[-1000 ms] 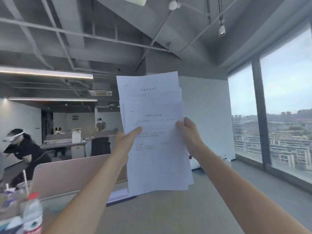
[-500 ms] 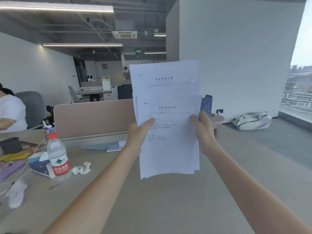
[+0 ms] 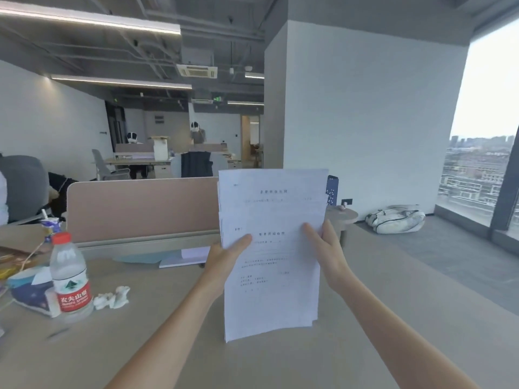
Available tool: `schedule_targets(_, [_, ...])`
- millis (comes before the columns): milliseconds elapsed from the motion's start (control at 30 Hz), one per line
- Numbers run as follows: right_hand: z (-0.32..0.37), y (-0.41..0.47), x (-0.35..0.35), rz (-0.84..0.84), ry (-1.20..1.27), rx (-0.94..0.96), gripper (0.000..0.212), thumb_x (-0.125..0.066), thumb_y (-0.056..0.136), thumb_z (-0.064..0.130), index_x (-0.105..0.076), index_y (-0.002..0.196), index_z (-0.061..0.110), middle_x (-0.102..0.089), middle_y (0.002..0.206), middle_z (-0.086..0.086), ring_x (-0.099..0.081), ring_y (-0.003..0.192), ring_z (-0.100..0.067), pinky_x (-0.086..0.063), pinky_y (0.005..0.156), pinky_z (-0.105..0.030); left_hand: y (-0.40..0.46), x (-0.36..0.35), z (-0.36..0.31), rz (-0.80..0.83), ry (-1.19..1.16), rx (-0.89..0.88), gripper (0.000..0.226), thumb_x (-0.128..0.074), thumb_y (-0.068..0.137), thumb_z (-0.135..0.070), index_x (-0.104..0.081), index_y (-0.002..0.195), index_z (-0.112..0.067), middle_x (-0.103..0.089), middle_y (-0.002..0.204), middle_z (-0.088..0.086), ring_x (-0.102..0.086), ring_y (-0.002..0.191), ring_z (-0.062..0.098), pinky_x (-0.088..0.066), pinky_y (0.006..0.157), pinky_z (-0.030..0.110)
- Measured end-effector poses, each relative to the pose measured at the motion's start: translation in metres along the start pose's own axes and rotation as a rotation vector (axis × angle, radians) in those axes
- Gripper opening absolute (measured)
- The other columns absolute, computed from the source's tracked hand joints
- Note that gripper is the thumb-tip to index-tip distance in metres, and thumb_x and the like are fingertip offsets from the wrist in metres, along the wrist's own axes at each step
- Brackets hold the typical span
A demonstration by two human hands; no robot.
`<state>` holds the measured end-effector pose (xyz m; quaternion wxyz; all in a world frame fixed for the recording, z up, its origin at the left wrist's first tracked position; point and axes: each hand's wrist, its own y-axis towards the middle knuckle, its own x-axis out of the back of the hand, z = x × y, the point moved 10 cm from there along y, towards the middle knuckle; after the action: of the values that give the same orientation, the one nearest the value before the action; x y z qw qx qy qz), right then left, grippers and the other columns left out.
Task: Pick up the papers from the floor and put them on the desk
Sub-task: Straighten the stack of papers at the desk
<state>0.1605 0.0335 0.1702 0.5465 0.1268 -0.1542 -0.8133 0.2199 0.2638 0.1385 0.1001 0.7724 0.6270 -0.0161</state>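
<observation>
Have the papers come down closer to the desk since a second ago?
Yes. The papers have moved down: their bottom edge now reaches the desk top, near the water bottle's level.

We stand in an open office with a dark bare ceiling [image 3: 157, 49] crossed by pipes and long strip lights [image 3: 90, 19]. A broad white pillar [image 3: 365, 116] rises ahead of us. To the right, a tall window [image 3: 483, 153] lets in daylight over city buildings. The grey floor [image 3: 460, 256] runs beneath it. A beige partition [image 3: 140, 206] stands ahead, with more chairs [image 3: 106, 167] and tables [image 3: 137, 161] far behind.
</observation>
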Motion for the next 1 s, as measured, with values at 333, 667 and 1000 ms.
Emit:
schedule_targets(333, [-0.032,-0.012,0.006,0.036,-0.010,-0.059,0.031,-0.062,0.094,0.029,-0.059,0.124,0.031,-0.069,0.124,0.011,-0.065,0.116,-0.013,-0.049,0.104,-0.049,0.001,-0.005,0.024,0.039,0.044,0.038,0.018,-0.077,0.082,-0.027,-0.075,0.099,-0.022,-0.080,0.095,-0.003,-0.077,0.084,0.015,-0.057,0.071,0.032])
schedule_targets(667, [0.050,0.009,0.005,0.009,-0.300,0.266,0.093,-0.069,0.091,0.015,-0.006,0.154,0.039,-0.046,0.126,0.048,-0.049,0.114,0.023,-0.040,0.092,-0.006,-0.006,-0.006,0.025,0.065,-0.037,-0.009,0.009,-0.071,0.087,-0.018,-0.075,0.095,-0.021,-0.081,0.090,-0.004,-0.077,0.082,0.014,-0.058,0.067,0.030])
schedule_targets(1000, [0.066,0.020,-0.006,0.007,-0.706,0.494,0.034,-0.067,0.092,0.017,-0.064,0.126,0.025,-0.053,0.124,-0.004,-0.045,0.105,-0.005,-0.039,0.098,-0.017,-0.004,-0.003,0.051,0.088,-0.041,0.023,0.017,-0.071,0.088,-0.017,-0.075,0.103,-0.019,-0.079,0.102,0.002,-0.075,0.093,0.022,-0.057,0.084,0.041])
